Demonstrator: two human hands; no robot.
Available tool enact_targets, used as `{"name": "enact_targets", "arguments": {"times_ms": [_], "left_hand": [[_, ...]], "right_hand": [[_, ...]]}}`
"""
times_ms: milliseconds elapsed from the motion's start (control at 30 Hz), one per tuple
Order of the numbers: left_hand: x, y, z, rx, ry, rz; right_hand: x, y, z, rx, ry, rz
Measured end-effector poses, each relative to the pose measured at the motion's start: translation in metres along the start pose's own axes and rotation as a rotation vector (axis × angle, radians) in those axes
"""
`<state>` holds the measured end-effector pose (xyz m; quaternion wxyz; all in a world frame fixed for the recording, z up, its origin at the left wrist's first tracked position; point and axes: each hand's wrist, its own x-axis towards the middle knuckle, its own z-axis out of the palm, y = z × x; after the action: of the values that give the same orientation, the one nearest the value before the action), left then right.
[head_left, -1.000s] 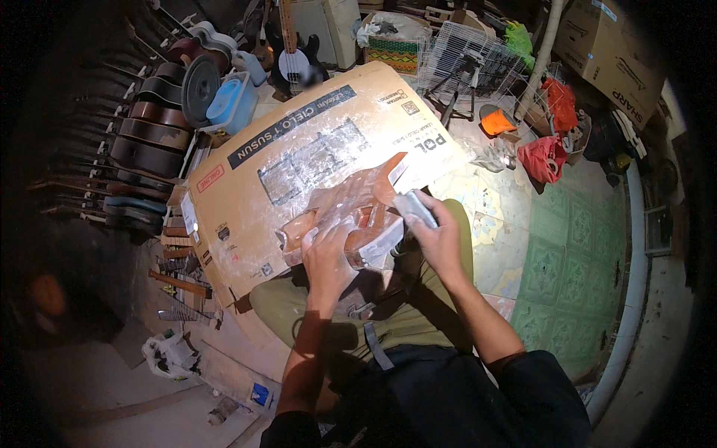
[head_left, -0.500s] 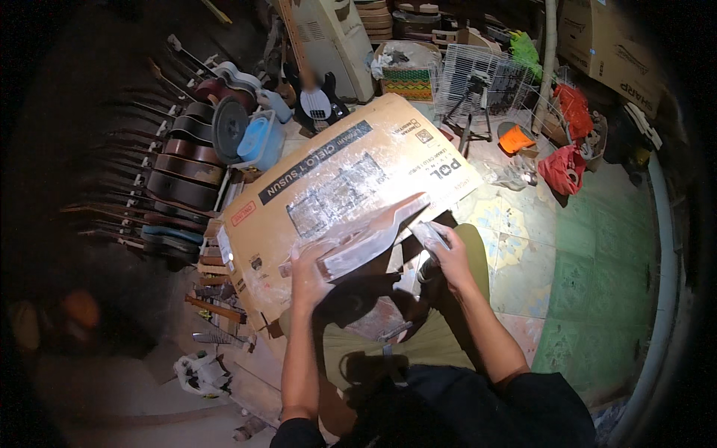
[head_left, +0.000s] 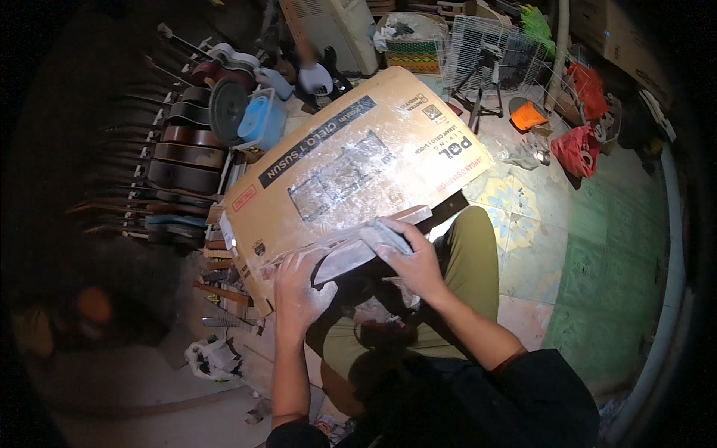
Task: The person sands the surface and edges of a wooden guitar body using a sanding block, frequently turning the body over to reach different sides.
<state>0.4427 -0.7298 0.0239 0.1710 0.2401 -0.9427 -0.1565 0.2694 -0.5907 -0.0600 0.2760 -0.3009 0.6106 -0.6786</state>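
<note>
A dusty wooden piece with a curved pale edge, shaped like part of a guitar body, is above my lap, tilted near the front of a flattened cardboard box. At its left end my left hand is closed round it, fingers over the top side and whitened with dust. A grey block, like a sanding block, is gripped in my right hand. The block lies against the right part of the curved edge. The underside of the wooden piece is in shadow.
Several guitars hang in a rack at the left. Behind the cardboard are a blue tub, a dark guitar and a white wire cage. An orange container and red bag lie on the tiled floor.
My right hand has brought the block leftward onto the wooden piece's edge, from apart at its right. The wooden piece has tilted and lowered slightly. The view has shifted a little.
</note>
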Motion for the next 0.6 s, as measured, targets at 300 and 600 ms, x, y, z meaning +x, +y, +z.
{"name": "enact_targets", "arguments": {"times_ms": [300,600], "left_hand": [[-0.033,-0.024,0.026,-0.023,0.080,-0.047],[-0.058,-0.020,0.018,-0.037,0.188,-0.165]], "right_hand": [[-0.003,0.023,0.002,0.126,-0.053,0.146],[0.010,0.045,0.010,0.203,-0.212,0.137]]}}
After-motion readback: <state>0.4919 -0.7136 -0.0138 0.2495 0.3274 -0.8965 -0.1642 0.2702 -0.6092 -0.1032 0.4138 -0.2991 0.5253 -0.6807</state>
